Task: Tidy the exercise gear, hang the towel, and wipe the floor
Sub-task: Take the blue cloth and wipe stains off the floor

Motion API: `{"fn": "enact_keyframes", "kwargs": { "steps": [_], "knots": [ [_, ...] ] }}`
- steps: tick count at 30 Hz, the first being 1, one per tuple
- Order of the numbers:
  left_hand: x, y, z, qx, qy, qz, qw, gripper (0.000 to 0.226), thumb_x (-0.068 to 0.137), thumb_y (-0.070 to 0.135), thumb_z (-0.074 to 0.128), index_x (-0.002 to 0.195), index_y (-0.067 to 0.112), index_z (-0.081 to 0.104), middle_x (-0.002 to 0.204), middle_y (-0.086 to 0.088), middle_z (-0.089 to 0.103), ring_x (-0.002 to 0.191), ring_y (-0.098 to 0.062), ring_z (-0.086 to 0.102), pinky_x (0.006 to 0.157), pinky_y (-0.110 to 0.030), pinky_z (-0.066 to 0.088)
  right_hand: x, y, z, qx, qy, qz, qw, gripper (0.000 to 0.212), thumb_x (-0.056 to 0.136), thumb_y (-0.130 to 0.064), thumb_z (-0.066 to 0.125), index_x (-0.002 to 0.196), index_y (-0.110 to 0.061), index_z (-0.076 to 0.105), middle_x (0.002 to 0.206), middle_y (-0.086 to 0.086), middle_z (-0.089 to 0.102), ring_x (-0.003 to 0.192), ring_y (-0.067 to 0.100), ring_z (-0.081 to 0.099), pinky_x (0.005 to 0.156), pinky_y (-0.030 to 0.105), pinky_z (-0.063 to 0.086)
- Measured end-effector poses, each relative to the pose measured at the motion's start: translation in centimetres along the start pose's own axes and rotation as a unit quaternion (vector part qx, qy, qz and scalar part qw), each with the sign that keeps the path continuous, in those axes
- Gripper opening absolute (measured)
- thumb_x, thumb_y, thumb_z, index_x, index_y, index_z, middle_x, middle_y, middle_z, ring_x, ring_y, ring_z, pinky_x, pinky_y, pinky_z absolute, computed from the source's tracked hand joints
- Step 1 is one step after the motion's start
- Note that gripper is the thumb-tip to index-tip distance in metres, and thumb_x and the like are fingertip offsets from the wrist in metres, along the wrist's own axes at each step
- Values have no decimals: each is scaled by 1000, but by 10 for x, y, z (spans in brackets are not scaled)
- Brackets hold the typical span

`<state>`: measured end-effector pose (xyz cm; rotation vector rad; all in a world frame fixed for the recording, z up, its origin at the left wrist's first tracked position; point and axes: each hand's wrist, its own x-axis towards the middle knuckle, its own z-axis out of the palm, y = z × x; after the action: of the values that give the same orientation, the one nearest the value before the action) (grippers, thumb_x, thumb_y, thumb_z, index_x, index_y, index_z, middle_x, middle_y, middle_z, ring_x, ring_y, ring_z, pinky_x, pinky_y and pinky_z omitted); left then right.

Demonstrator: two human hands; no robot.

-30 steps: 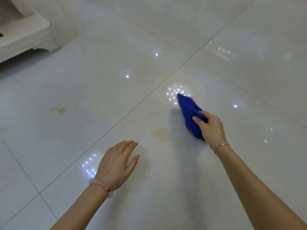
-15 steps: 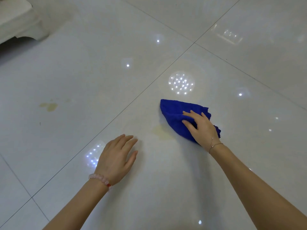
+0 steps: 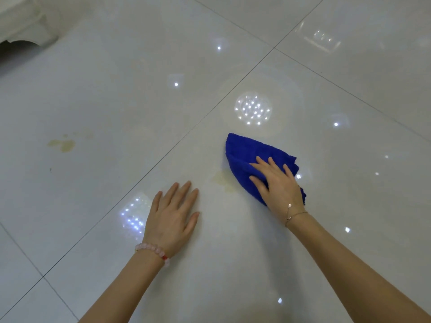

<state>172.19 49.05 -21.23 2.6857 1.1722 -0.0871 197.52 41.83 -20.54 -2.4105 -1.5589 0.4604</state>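
Right hand (image 3: 279, 187) presses blue cloth (image 3: 242, 150), fingers (image 3: 272, 164) straight, edge beside stain (image 3: 224, 180); left hand (image 3: 172, 217) flat.

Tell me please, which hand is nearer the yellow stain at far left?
Left. The left hand lies flat right of the stain; the right hand presses the blue cloth farther right.

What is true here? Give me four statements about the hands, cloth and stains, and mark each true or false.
1. The right hand presses on the blue cloth. True.
2. The left hand holds a second cloth. False: it lies flat on the floor, holding nothing.
3. A yellowish stain shows just left of the blue cloth. True.
4. The blue cloth covers both stains. False: the other stain, far to the left, lies uncovered.
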Motion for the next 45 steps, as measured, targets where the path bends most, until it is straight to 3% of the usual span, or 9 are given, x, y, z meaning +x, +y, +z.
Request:
{"fn": "enact_keyframes", "kwargs": {
  "steps": [7,15,24,31,35,37,40,42,45],
  "knots": [
    [-9,-10,-1,-8,-3,-27,1000,54,88,45,34,130,18,53,139,-7,49,127,-30,45,103,-40,20,30,-5,-7,26,18,127,991,41,97,-36,37,136,-24,42,150,-2,33,141,22,22,117,42,7],
    [-20,-9,5,-16,7,-31,999,55,88,44,34,131,14,52,140,-9,47,130,-26,33,105,-42,20,-18,-20,13,-19,6,-34,999,36,92,-33,50,127,-25,54,138,0,50,132,26,42,111,42,22],
    [-31,-18,7,0,1,-33,999,55,87,46,35,130,16,53,141,-7,47,131,-24,30,104,-43,21,15,-11,-4,15,22,144,989,41,98,-32,37,137,-21,41,150,0,33,141,23,22,116,44,10],
    [-30,-14,7,13,-10,-51,999,56,87,48,34,128,16,54,139,-7,49,129,-27,36,102,-49,35,6,-66,27,-63,-19,-40,997,38,96,-30,43,134,-23,47,144,2,44,135,28,35,112,50,20],
    [-29,-16,4,6,-14,-49,999,55,88,47,34,128,17,56,138,-6,50,127,-29,45,104,-43,26,-5,-51,25,-70,-13,-85,994,36,92,-33,44,123,-23,58,130,1,58,122,27,53,104,47,35],
    [-29,-17,2,2,-13,-47,999,54,87,47,35,127,18,57,137,-5,52,125,-29,49,103,-43,25,-4,-32,16,-58,16,-52,997,36,92,-33,42,122,-23,59,131,1,57,123,26,52,104,45,36],
    [-29,-18,2,-3,-8,-40,999,54,87,47,35,127,18,57,136,-5,53,123,-30,50,103,-45,28,8,-11,3,1,5,69,998,39,97,-29,40,136,-21,44,147,0,38,139,23,29,114,43,15],
    [-29,-17,3,-2,-12,-37,999,55,87,47,34,128,18,57,136,-4,53,124,-30,50,103,-47,31,19,-13,-2,16,15,122,992,41,98,-29,36,138,-20,40,150,1,33,141,24,23,116,45,11],
    [-28,-16,0,10,-24,-36,999,55,86,48,34,125,17,59,133,-4,55,121,-30,53,95,-51,43,27,-33,5,-18,7,111,994,41,99,-31,34,139,-21,38,151,1,32,140,25,24,114,47,12]
  ]
}}
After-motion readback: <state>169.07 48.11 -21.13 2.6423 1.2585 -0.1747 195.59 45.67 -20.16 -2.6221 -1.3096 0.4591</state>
